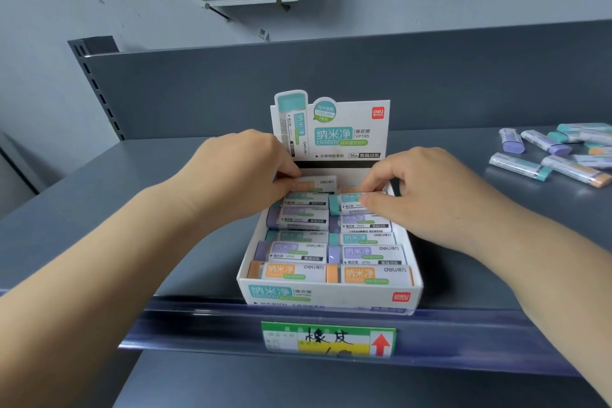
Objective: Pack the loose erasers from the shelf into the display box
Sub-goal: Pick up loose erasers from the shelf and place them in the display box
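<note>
While both hands' fingers [374, 199] pinch it, the teal eraser [351, 202] lies crosswise in the display box [331, 295].

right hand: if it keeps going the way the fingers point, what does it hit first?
Likely the left hand. The right hand points leftward across the back of the display box, fingertips on a teal eraser; depth is unclear.

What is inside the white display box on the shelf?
The display box holds wrapped erasers in two columns, with orange, purple and teal ends. The left hand and right hand cover the back rows; any lower layers cannot be seen.
</note>
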Available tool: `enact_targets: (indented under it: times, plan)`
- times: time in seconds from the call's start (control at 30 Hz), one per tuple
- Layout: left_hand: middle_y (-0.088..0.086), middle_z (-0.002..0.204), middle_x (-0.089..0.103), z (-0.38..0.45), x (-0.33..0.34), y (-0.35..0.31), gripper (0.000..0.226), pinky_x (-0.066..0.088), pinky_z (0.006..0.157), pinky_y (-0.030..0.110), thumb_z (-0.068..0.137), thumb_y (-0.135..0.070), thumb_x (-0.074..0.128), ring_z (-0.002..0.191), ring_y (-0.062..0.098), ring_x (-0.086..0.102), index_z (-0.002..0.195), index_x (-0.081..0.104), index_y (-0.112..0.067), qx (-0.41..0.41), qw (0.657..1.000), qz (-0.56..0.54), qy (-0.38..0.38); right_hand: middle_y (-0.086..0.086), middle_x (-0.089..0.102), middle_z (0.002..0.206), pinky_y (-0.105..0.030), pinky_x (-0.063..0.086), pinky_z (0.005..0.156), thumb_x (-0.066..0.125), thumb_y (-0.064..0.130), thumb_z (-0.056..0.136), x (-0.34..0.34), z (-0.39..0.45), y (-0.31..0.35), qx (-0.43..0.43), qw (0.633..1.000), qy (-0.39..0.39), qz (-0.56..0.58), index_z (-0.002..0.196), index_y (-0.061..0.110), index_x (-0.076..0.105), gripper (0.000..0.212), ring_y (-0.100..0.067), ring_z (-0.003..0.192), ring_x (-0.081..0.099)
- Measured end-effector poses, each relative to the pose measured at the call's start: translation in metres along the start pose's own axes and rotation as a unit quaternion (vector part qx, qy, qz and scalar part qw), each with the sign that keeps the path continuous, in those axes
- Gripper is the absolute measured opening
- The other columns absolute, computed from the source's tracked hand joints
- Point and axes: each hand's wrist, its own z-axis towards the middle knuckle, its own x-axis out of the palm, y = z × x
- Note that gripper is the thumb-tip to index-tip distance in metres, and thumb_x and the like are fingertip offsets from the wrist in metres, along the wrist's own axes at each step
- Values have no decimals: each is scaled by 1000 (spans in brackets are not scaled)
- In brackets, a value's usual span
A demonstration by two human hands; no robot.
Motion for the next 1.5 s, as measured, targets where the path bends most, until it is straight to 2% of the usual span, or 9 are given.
enact_targets:
  times: [0.13,0.3,0.43,0.53,0.8,0.93,1.13,1.27,1.5]
  plan:
    - [-10,108,62,-1,-1,-3,26,49,66,31,91,-32,43,94,19,59,101,67,-27,23,996,79,-24,20,44,57,-13,25,48,59,30,83,0,-1,1,3,1000,3,-7,83,27,71,12,7,50,46]
    - [-17,126,58,-1,-6,-12,37,49,75,31,91,-20,45,108,18,57,118,56,-42,67,998,-4,-14,19,43,55,-13,26,48,60,28,82,-1,0,1,1,1000,-4,-4,83,27,72,12,4,50,45]
    - [-15,128,58,2,-2,-12,43,42,71,27,92,-18,41,109,19,57,121,52,-48,68,998,-18,2,18,41,50,-11,28,42,60,29,82,-1,-1,2,0,1000,-3,5,80,28,71,11,15,51,47]
    - [-16,124,60,1,-3,-10,41,42,70,26,92,-20,43,105,18,58,117,55,-49,70,997,-24,4,19,41,53,-12,28,45,61,29,82,-2,-1,1,-2,1000,-3,4,81,27,71,10,8,50,47]
    - [-15,110,66,-3,-2,-1,28,36,56,23,89,-27,51,80,15,54,110,62,-41,61,996,-59,-8,18,58,68,2,34,55,63,25,81,-1,1,2,-17,999,-14,31,93,23,71,14,26,54,43]
    - [-16,97,68,-5,-11,-11,24,33,52,22,87,-27,54,67,13,45,104,67,-37,70,989,-92,-93,32,49,38,1,34,54,64,20,83,-17,-3,7,-5,993,-90,80,88,19,70,8,24,52,46]
    - [-24,77,49,5,-38,-48,24,29,56,10,82,-32,58,67,3,42,105,65,-34,118,969,-120,-178,41,44,40,0,32,56,63,18,82,-66,-27,-16,2,982,-182,41,82,23,68,7,16,52,48]
    - [-25,80,47,25,-48,-91,29,30,58,11,81,-40,52,73,1,40,110,57,-40,145,971,-114,-155,40,45,40,-2,34,49,65,18,80,-104,-48,-55,36,981,-191,2,79,24,66,7,3,41,47]
    - [-17,114,56,79,-46,-192,34,39,73,25,85,-39,53,91,9,47,119,51,-36,176,981,-56,-52,39,46,39,-2,33,47,68,20,78,-157,-70,-147,61,990,-121,-37,80,21,68,2,9,43,48]
